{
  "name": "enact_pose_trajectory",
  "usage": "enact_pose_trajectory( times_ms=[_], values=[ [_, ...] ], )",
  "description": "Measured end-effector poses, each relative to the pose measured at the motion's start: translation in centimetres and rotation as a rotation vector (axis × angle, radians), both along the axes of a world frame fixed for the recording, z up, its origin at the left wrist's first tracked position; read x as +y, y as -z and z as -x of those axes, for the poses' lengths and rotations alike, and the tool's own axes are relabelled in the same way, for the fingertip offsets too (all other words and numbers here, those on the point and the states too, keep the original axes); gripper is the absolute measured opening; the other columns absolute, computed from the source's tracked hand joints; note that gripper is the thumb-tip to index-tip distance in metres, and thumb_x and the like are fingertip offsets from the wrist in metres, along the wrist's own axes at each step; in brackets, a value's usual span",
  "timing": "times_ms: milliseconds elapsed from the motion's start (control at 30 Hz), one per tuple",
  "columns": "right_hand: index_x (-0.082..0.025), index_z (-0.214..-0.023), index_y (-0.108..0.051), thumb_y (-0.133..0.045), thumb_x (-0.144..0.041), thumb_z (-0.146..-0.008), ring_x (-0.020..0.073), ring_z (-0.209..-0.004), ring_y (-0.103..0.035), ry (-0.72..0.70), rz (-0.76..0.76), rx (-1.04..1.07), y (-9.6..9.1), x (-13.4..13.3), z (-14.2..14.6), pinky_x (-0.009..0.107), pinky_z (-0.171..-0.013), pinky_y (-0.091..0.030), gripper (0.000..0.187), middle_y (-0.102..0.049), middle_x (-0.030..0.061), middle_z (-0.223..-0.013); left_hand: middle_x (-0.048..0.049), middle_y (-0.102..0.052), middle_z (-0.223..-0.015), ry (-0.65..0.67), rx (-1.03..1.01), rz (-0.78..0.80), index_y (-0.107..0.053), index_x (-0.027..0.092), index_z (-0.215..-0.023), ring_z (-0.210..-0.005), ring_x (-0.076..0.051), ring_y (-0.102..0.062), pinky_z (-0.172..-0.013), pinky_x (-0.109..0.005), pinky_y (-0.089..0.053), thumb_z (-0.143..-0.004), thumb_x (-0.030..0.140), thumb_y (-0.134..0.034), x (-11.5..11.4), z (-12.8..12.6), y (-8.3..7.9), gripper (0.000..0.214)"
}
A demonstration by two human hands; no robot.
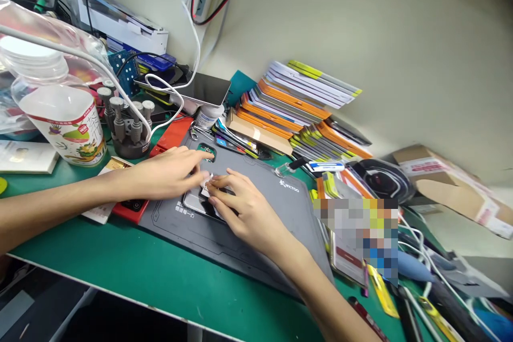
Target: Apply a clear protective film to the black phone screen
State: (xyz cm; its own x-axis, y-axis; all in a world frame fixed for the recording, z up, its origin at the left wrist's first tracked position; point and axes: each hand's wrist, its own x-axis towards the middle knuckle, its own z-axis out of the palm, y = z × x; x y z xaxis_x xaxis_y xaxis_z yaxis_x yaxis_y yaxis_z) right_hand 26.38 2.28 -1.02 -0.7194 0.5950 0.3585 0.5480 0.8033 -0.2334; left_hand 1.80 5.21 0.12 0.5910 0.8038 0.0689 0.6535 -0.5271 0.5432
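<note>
A dark phone [195,202] lies flat on a grey work mat [248,235] on the green table. My left hand [168,171] rests palm down over the phone's top end, fingers closed toward a small white scrap [206,178]. My right hand [244,214] covers the phone's right side, and its fingertips pinch the same white scrap. Both hands meet over the phone, and much of the phone is hidden under them.
A stack of orange and grey flat packages [292,107] leans at the back. A plastic bottle [60,112] and a holder with grey screw knobs [128,128] stand on the left. A small white bottle [209,115], cables and a cardboard box [449,181] crowd the right.
</note>
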Motion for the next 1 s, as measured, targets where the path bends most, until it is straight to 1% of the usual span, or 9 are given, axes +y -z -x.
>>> enact_pose_trajectory(
  times_ms=[67, 133, 200, 333, 567, 633, 800, 900, 1000],
  values=[
    [-0.020, -0.117, -0.075, -0.052, -0.021, -0.107, 0.0212, -0.113, -0.070, -0.004, 0.010, 0.009, 0.1, 0.1, 0.3, 0.056, -0.123, -0.044, 0.025, -0.072, 0.0093, -0.113, -0.0055, -0.073, -0.115, -0.066, -0.163, 0.117, -0.053, 0.022, -0.143, -0.112, -0.023, -0.066, -0.101, -0.037, -0.046, -0.109, 0.036, -0.028, 0.2, 0.3, -0.1, 0.044],
    [-0.019, -0.119, -0.074, -0.052, -0.021, -0.107, 0.0210, -0.115, -0.069, -0.013, 0.015, 0.010, 0.2, 0.2, 0.7, 0.056, -0.124, -0.043, 0.025, -0.072, 0.0099, -0.114, -0.0026, -0.075, -0.114, -0.107, -0.282, 0.169, -0.055, 0.024, -0.137, -0.108, -0.020, -0.068, -0.100, -0.034, -0.048, -0.110, 0.034, -0.028, 0.4, 0.6, -0.1, 0.040],
    [-0.019, -0.119, -0.075, -0.052, -0.021, -0.107, 0.0212, -0.114, -0.069, -0.020, 0.020, 0.009, 0.2, 0.3, 1.1, 0.056, -0.123, -0.043, 0.025, -0.071, 0.0103, -0.114, -0.0026, -0.074, -0.119, -0.132, -0.322, 0.169, -0.056, 0.025, -0.133, -0.109, -0.020, -0.068, -0.099, -0.034, -0.048, -0.110, 0.037, -0.030, 0.5, 0.8, 0.0, 0.037],
    [-0.024, -0.118, -0.075, -0.051, -0.022, -0.107, 0.0225, -0.114, -0.070, -0.025, 0.033, 0.011, 0.1, 0.6, 1.9, 0.059, -0.121, -0.045, 0.026, -0.072, 0.0096, -0.115, -0.0045, -0.073, -0.119, -0.125, -0.324, 0.157, -0.054, 0.022, -0.136, -0.113, -0.021, -0.068, -0.101, -0.035, -0.048, -0.109, 0.038, -0.030, 0.5, 0.6, 0.1, 0.039],
    [-0.023, -0.122, -0.075, -0.052, -0.022, -0.107, 0.0251, -0.113, -0.072, -0.030, 0.004, 0.010, 0.3, 0.5, 2.8, 0.060, -0.120, -0.048, 0.028, -0.072, 0.0106, -0.112, -0.0076, -0.073, -0.121, -0.127, -0.286, 0.096, -0.051, 0.021, -0.139, -0.114, -0.024, -0.068, -0.097, -0.036, -0.050, -0.109, 0.039, -0.031, 0.6, 0.4, 0.6, 0.041],
    [-0.023, -0.123, -0.074, -0.052, -0.021, -0.106, 0.0255, -0.114, -0.071, -0.028, 0.010, 0.006, 0.3, 0.1, 2.9, 0.060, -0.120, -0.048, 0.028, -0.072, 0.0108, -0.114, -0.0082, -0.073, -0.120, -0.113, -0.290, 0.088, -0.052, 0.020, -0.139, -0.114, -0.024, -0.068, -0.097, -0.036, -0.050, -0.109, 0.039, -0.030, 0.6, 0.5, 0.7, 0.042],
    [-0.015, -0.122, -0.071, -0.051, -0.018, -0.106, 0.0255, -0.119, -0.070, -0.044, -0.006, -0.021, 0.0, -2.0, 3.3, 0.058, -0.124, -0.045, 0.026, -0.072, 0.0142, -0.116, -0.0084, -0.072, -0.116, -0.091, -0.275, 0.069, -0.050, 0.020, -0.141, -0.114, -0.024, -0.068, -0.099, -0.036, -0.049, -0.110, 0.042, -0.029, 0.6, 0.5, 0.9, 0.043],
    [-0.016, -0.128, -0.068, -0.050, -0.018, -0.106, 0.0249, -0.121, -0.070, -0.037, -0.015, -0.018, 0.1, -3.2, 3.4, 0.058, -0.124, -0.045, 0.029, -0.072, 0.0137, -0.117, -0.0096, -0.071, -0.119, -0.087, -0.255, 0.042, -0.050, 0.019, -0.143, -0.117, -0.024, -0.067, -0.102, -0.037, -0.047, -0.111, 0.043, -0.030, 0.6, 0.5, 1.0, 0.045],
    [-0.020, -0.135, -0.065, -0.050, -0.017, -0.106, 0.0244, -0.123, -0.069, -0.012, -0.025, -0.015, 0.3, -4.0, 2.8, 0.059, -0.123, -0.046, 0.033, -0.073, 0.0124, -0.119, -0.0090, -0.072, -0.117, -0.095, -0.229, 0.052, -0.051, 0.020, -0.142, -0.113, -0.024, -0.068, -0.098, -0.036, -0.049, -0.110, 0.045, -0.029, 0.5, 0.5, 0.9, 0.046]
  ],
)
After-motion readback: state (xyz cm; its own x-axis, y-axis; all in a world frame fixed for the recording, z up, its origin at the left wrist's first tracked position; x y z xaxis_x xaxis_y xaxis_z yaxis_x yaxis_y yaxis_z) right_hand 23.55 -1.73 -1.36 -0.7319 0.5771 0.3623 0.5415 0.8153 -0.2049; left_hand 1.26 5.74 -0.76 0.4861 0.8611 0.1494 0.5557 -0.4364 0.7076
